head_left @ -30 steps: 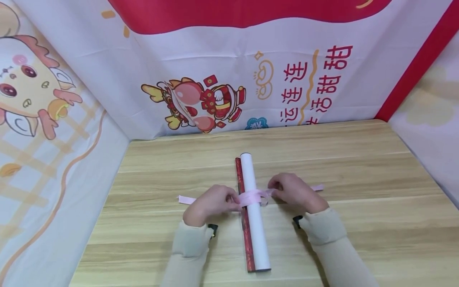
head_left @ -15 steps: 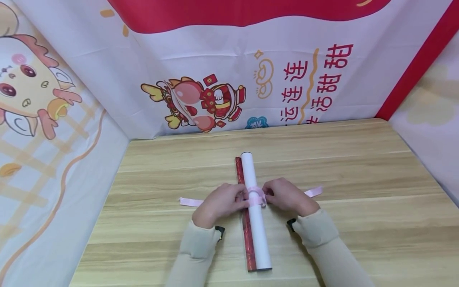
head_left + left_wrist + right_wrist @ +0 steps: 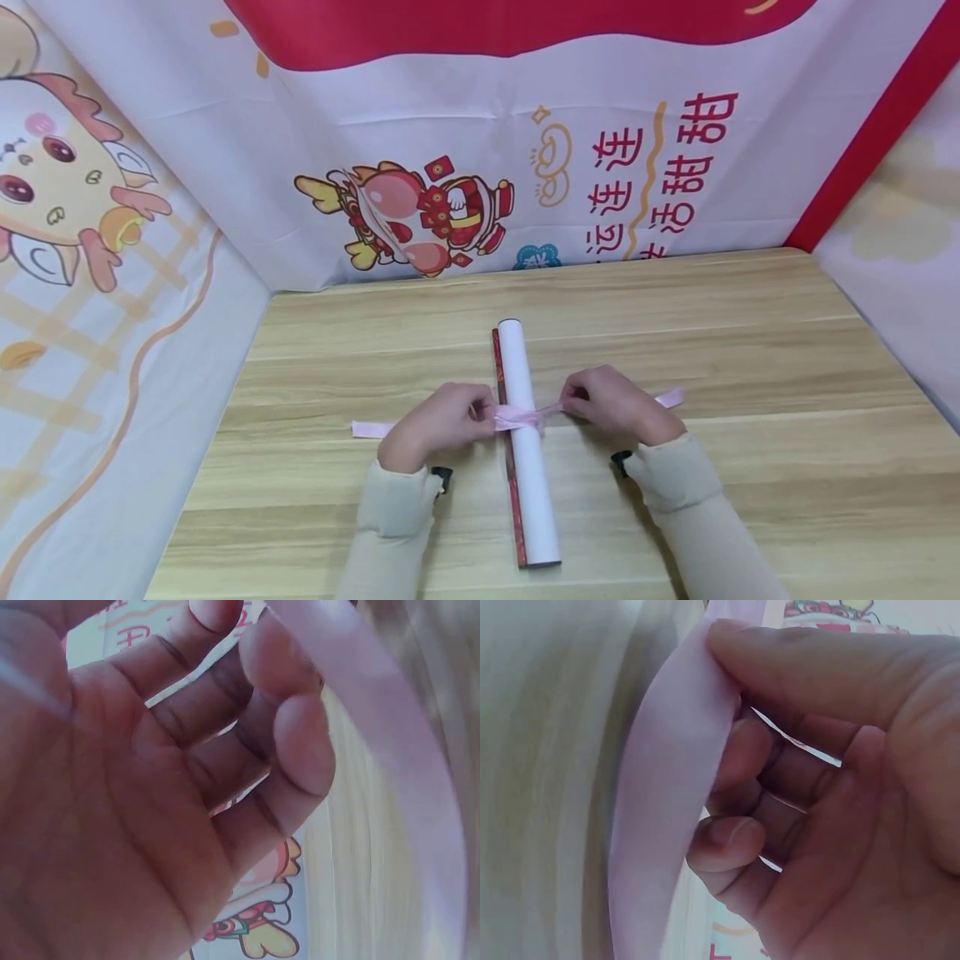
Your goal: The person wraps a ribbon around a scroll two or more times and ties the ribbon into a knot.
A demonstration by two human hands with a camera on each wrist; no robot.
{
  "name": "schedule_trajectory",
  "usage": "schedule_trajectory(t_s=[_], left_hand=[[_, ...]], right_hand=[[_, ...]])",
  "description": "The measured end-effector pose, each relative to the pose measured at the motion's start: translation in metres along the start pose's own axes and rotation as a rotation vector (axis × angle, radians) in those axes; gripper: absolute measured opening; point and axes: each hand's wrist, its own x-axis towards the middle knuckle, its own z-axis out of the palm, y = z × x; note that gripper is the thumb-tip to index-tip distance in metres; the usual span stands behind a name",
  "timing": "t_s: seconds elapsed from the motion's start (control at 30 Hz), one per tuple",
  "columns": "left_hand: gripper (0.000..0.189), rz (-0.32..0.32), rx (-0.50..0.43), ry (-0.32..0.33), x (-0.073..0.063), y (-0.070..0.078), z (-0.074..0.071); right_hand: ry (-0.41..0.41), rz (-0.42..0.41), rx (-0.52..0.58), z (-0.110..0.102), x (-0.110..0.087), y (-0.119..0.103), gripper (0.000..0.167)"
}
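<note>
Wooden table (image 3: 750, 350): left hand (image 3: 435, 421) and right hand (image 3: 611, 404) each pinch pink ribbon (image 3: 517, 416) crossing white roll (image 3: 525, 442); advisable to pull evenly toward nine and three o'clock.

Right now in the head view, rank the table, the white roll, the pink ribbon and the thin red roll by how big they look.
1. Table, by far.
2. White roll.
3. Thin red roll and pink ribbon: unsure, both slim strips partly hidden, the ribbon by the left hand and right hand.

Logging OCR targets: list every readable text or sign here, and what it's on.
"甜" tops a red column on the backdrop banner, then "活甜".
"连连" in the next column, "运" below it.
Blue badge at the banner's foot: cut off by the table, unreadable.
Paper roll, pink ribbon: no text visible.
</note>
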Motion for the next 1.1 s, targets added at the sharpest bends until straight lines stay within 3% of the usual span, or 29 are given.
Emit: schedule_trajectory(t_s=[0.37, 0.6, 0.73, 0.9, 0.97, 1.1], left_hand=[[0.006, -0.004, -0.025, 0.024, -0.007, -0.013, -0.010], [0.006, -0.042, 0.010, -0.011, -0.005, -0.011, -0.007], [0.005, -0.073, 0.012, -0.018, -0.002, -0.004, 0.000], [0.021, -0.071, 0.014, -0.035, 0.001, 0.001, 0.005], [0.022, -0.044, 0.026, -0.035, 0.002, 0.002, 0.007], [0.020, -0.008, 0.036, -0.030, 0.006, 0.004, 0.010]], right_hand=[[0.028, 0.042, -0.021, -0.018, -0.010, 0.021, 0.010], [0.029, 0.108, -0.047, -0.026, -0.016, 0.031, 0.010], [0.044, 0.070, -0.029, -0.020, -0.011, 0.024, 0.019], [0.055, -0.066, -0.016, -0.002, -0.001, 0.001, 0.033], [0.037, -0.103, -0.011, 0.006, 0.002, -0.008, 0.033], [0.010, -0.080, 0.007, 0.016, 0.005, -0.019, 0.017]])
